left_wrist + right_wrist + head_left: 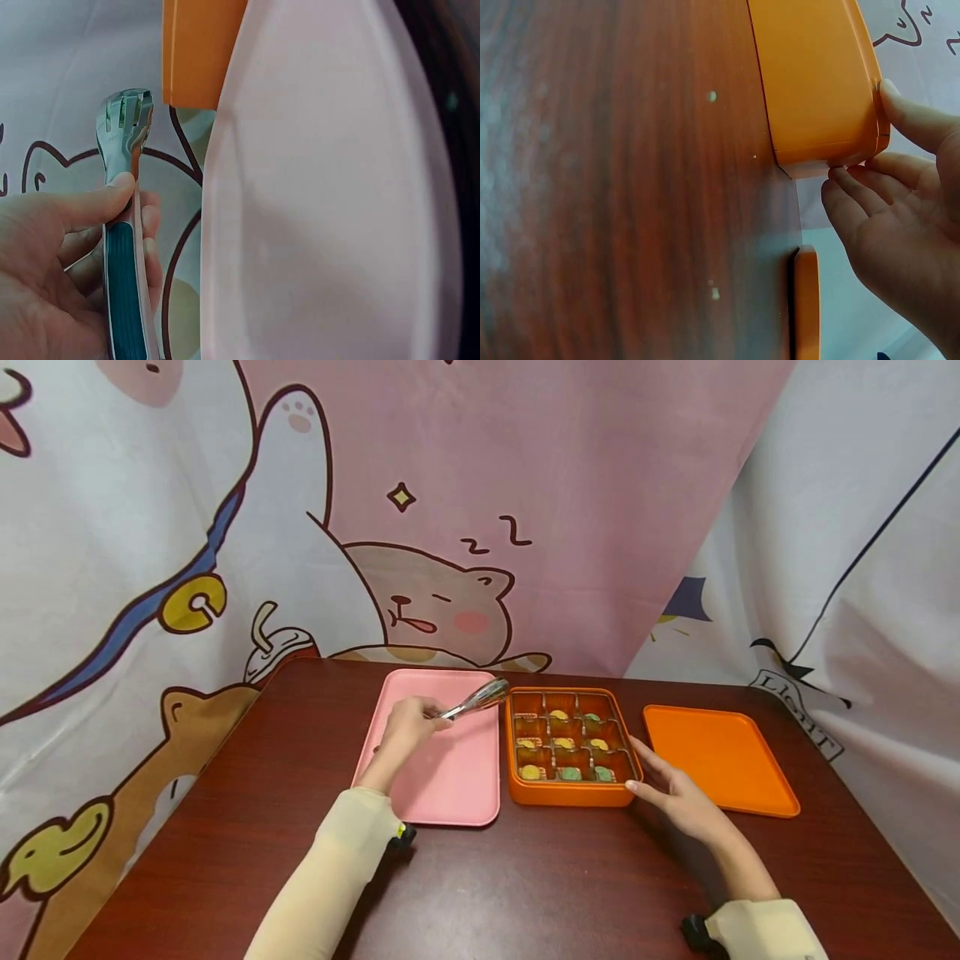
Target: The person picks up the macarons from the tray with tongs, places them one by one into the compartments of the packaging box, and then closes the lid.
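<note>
My left hand holds metal serving tongs above the pink tray. The tongs' slotted head points right, near the far left corner of the orange box. In the left wrist view, thumb and fingers wrap the tongs' handle. Small round yellow pieces and green pieces sit in compartments of the box's clear divided insert. My right hand touches the box's right side near its front corner. Its thumb rests at the rim, and fairly straight fingers lie against the wall.
An orange lid-like tray lies flat to the right of the box. Everything stands on a dark red-brown wooden table. A cartoon-printed cloth hangs behind the table and at its sides.
</note>
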`<state>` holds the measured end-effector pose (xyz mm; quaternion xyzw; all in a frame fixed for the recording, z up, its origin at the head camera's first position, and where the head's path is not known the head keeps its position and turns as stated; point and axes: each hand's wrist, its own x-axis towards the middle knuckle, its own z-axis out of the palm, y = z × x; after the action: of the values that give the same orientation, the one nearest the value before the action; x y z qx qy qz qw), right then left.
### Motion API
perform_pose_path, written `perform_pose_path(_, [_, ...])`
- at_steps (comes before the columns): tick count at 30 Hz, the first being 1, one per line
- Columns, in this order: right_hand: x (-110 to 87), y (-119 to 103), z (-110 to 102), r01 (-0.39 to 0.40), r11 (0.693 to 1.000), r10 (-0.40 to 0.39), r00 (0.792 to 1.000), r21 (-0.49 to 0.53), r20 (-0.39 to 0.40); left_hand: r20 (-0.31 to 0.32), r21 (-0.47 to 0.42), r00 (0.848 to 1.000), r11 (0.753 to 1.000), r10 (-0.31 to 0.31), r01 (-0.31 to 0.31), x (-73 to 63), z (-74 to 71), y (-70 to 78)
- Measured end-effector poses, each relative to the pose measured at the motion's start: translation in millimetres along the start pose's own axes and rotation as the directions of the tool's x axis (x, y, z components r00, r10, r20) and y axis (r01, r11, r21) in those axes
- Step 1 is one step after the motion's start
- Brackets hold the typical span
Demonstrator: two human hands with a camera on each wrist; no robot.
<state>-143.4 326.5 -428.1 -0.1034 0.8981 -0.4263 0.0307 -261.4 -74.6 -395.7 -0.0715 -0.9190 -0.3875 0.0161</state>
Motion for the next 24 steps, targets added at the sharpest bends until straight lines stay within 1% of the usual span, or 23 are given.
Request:
perform_pose_path(2, [0.2, 0, 0, 0.001, 1.000, -0.001, 1.000, 0.007, 0.000, -0.002, -0.002, 1.000, 1.000, 0.015, -0.015, 1.1, 2.2, 3.0])
perform_pose_path(6, [0.5, 0, 0, 0.001, 1.000, -0.001, 1.000, 0.014, 0.001, 0.000, -0.003, 1.000, 1.000, 0.017, -0.017, 2.7, 7.1, 7.0])
perform_pose_path(8, [0.2, 0, 0, -0.003, 1.000, 0.002, 1.000, 0.007, 0.002, 0.006, -0.006, 1.000, 1.000, 0.015, -0.015, 3.3, 9.3, 8.6])
perform_pose_path(15, [-1.0, 2, 1, 0.000, 1.000, 0.000, 1.000, 0.007, 0.002, 0.026, -0.021, 0.999, 0.999, 0.045, -0.045, 6.3, 15.4, 13.9])
perform_pose_path(24, [0.5, 2, 0, -0.011, 1.000, 0.011, 1.000, -0.024, 0.007, 0.040, -0.035, 0.999, 0.999, 0.032, -0.030, 7.4, 24.0, 19.1])
